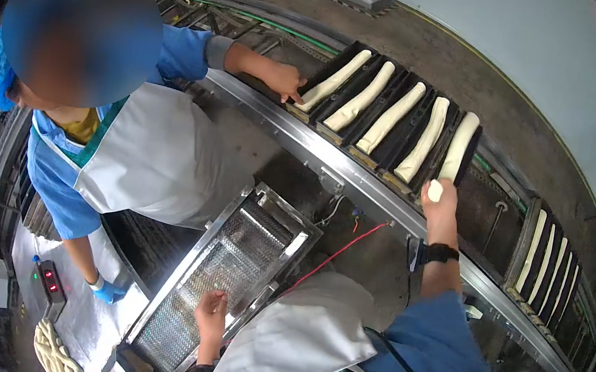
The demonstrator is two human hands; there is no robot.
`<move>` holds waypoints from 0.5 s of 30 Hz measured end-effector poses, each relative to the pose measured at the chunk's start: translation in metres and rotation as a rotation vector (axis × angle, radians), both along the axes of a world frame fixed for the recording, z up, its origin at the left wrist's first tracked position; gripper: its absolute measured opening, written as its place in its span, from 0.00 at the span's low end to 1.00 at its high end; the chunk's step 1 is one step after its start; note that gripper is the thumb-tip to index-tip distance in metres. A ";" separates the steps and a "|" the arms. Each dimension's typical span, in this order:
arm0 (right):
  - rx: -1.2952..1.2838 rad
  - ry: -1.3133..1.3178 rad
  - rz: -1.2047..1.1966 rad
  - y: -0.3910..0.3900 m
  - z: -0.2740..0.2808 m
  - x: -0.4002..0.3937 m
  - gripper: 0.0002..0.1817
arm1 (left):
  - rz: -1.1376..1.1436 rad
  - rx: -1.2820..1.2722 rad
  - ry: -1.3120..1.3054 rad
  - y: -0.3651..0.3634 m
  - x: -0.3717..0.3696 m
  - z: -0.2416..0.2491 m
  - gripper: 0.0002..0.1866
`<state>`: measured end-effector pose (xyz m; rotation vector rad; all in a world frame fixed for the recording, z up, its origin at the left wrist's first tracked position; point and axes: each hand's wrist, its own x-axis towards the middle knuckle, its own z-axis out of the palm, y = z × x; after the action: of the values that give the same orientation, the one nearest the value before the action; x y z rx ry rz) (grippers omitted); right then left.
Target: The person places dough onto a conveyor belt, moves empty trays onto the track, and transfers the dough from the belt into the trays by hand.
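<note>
My right hand (442, 203) is at the near end of the rightmost black baking tin. Its fingers are closed round a small pale piece of dough (434, 190), right beside the end of a long dough strip (461, 138) lying in that tin. To its left, several more tins (381, 113) stand in a row, each with one dough strip (422, 139) along it. My left hand (211, 312) hovers over a metal mesh belt (222, 271), its fingers curled together with nothing visible in them.
A metal conveyor rail (305, 138) runs across in front of me. Farther right stands another set of filled tins (547, 264). Across from me a co-worker's bare hand (283, 81) touches the leftmost strip; their gloved hand (108, 291) rests on a steel table (86, 320) with dough pieces (56, 352).
</note>
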<state>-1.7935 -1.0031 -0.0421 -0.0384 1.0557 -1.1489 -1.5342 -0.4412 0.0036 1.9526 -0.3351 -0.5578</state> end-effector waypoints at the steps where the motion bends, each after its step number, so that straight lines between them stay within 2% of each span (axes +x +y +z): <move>1: -0.026 0.028 0.057 -0.002 -0.015 -0.008 0.12 | 0.034 0.029 0.050 0.001 -0.003 0.006 0.06; 2: -0.053 0.057 0.113 -0.004 -0.029 -0.015 0.11 | 0.070 0.062 0.101 0.003 -0.006 0.009 0.06; 4: -0.282 0.020 0.260 0.000 -0.029 -0.020 0.11 | 0.066 0.042 0.068 0.006 -0.011 0.004 0.06; 5: -0.139 0.160 0.219 -0.007 -0.027 -0.017 0.11 | 0.059 0.031 0.049 0.006 -0.011 0.001 0.05; 6: 0.014 0.285 0.180 -0.002 0.008 -0.003 0.12 | 0.047 0.040 0.059 0.005 -0.011 -0.002 0.05; 8: 0.039 0.485 0.312 -0.014 0.008 0.003 0.15 | 0.031 0.061 0.077 0.003 -0.014 -0.004 0.05; 9: -0.029 0.728 0.476 -0.036 -0.032 -0.003 0.15 | 0.025 0.052 0.053 0.000 -0.017 -0.001 0.05; 12: -0.532 1.582 0.775 -0.013 -0.024 0.004 0.20 | 0.018 0.031 0.005 -0.010 -0.034 0.003 0.05; 13: -0.464 1.529 0.997 0.000 0.018 0.010 0.32 | 0.019 0.027 0.009 -0.010 -0.040 0.003 0.05; 15: -0.729 1.691 0.853 0.013 0.020 0.007 0.28 | 0.029 0.015 0.018 -0.006 -0.051 -0.002 0.05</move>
<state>-1.7864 -0.9900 -0.0225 -2.1109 1.6333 -0.4232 -1.5856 -0.4477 0.0017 1.9625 -0.2919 -0.5605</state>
